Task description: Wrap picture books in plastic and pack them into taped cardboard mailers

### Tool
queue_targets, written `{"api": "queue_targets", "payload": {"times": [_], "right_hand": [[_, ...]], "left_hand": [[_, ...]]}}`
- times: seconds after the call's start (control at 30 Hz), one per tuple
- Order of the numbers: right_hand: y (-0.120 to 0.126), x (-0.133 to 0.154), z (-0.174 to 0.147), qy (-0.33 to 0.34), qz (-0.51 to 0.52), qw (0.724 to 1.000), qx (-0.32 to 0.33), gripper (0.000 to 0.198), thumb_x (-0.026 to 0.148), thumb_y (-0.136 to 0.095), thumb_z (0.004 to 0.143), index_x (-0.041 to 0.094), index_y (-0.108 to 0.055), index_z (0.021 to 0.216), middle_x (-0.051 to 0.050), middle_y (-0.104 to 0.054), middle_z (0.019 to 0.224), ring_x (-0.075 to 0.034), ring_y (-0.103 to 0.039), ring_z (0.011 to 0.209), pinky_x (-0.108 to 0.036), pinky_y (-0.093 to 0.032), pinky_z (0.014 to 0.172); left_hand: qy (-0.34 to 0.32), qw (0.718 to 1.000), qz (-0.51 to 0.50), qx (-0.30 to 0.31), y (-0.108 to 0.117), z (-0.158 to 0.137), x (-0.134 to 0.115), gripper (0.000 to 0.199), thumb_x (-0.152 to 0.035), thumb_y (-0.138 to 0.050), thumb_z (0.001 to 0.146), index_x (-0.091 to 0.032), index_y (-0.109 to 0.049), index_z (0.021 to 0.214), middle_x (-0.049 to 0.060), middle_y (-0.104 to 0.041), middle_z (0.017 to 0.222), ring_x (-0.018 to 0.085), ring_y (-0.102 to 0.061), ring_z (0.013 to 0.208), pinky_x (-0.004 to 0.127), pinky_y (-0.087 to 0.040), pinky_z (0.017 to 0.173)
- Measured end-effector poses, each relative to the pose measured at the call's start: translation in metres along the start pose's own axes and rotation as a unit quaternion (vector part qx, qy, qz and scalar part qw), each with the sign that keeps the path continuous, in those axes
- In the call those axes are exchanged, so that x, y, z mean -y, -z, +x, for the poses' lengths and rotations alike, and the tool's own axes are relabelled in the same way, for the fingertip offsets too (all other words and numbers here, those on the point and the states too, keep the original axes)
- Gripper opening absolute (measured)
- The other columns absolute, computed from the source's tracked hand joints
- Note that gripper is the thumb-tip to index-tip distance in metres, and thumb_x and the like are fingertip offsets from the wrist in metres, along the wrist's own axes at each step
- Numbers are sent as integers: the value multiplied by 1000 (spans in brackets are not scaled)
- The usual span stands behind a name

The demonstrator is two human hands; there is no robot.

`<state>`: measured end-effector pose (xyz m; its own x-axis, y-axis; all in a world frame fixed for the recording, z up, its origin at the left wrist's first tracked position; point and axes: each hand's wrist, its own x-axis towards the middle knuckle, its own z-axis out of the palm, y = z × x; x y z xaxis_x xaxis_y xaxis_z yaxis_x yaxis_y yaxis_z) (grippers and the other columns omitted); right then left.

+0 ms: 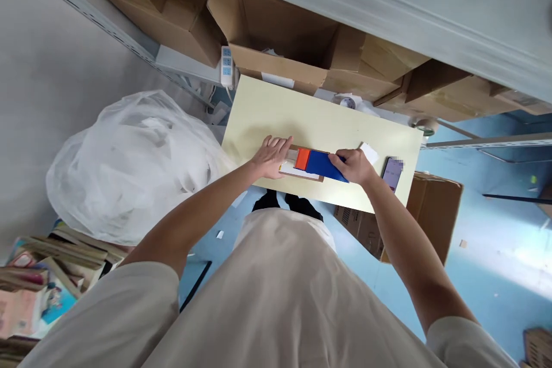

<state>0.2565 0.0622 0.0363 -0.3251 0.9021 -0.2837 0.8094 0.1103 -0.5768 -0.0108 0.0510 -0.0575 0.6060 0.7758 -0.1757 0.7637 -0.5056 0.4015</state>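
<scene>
On the pale yellow table (259, 104) lies a narrow flat piece with a brown border and a white face (311, 176). My left hand (273, 157) rests flat on its left end, fingers stretched out. A flat blue strip with an orange end (321, 163) lies over the right part of that piece, its orange end toward my left hand. My right hand (351, 164) is closed on the blue part's right end. What kind of tool or object the strip is, I cannot tell. A small white paper (369, 153) sits just beyond my right hand.
A phone (392, 173) lies near the table's right end. Open cardboard boxes (280, 60) and a power strip (226, 67) line the back. A big white plastic bag (138, 172) bulges at the left, above stacked books (52, 282). Another cardboard box (431, 213) stands right of the table.
</scene>
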Motion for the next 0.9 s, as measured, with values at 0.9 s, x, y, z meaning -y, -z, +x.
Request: {"api": "queue_targets", "payload": {"times": [0.9], "right_hand": [[2, -161, -38, 32, 84, 996, 18, 47, 49, -38, 87, 21, -34, 49, 4, -28, 45, -8, -25, 42, -25, -23, 45]], "left_hand": [[-4, 998, 42, 55, -16, 71, -109, 92, -45, -59, 72, -3, -20, 145, 21, -41, 135, 36, -36, 122, 46, -19, 103]]}}
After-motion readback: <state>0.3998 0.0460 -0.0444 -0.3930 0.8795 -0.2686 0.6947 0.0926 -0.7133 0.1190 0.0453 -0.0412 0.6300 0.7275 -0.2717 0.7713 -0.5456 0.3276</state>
